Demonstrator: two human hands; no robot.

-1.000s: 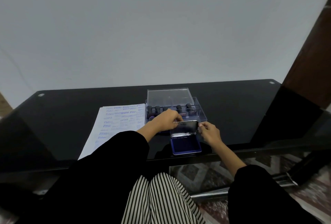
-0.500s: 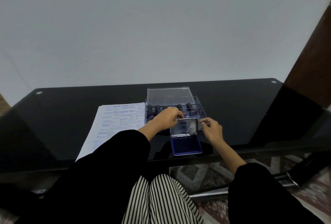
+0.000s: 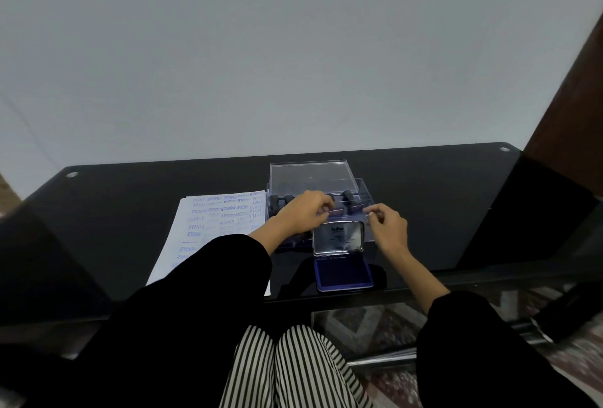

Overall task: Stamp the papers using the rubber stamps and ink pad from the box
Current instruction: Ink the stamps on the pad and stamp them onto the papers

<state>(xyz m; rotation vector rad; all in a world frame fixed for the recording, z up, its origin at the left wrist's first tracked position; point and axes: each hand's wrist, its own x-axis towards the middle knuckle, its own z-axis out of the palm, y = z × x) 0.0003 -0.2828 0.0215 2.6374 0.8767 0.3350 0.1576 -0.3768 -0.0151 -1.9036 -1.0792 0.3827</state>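
ink pad [image 3: 342,272]: open, at the table's [image 3: 130,212] near edge, before the box [image 3: 365,194] of stamps [image 3: 347,195], papers [image 3: 212,228] to its left. lid [image 3: 337,239] upright, top corners pinched by left grip [image 3: 301,217] and right grip [image 3: 388,228]. risk: lid pushed back too hard tips the pad off the edge, smearing ink.

Camera: a single wide-angle view, worn on my head.
Facing: forward and down over my lap, toward the ink pad [image 3: 342,272] on the black table [image 3: 130,212].
Nearness: close; my left hand [image 3: 301,217] and right hand [image 3: 390,230] reach just beyond the ink pad.
Framing: the ink pad sits a little right of centre and below the middle.
Beyond the ink pad: pale wall [image 3: 293,49] fills the upper half.
Nearer than the ink pad: my striped knees [image 3: 293,368] at the bottom edge.
Lens: the table's far edge bows.
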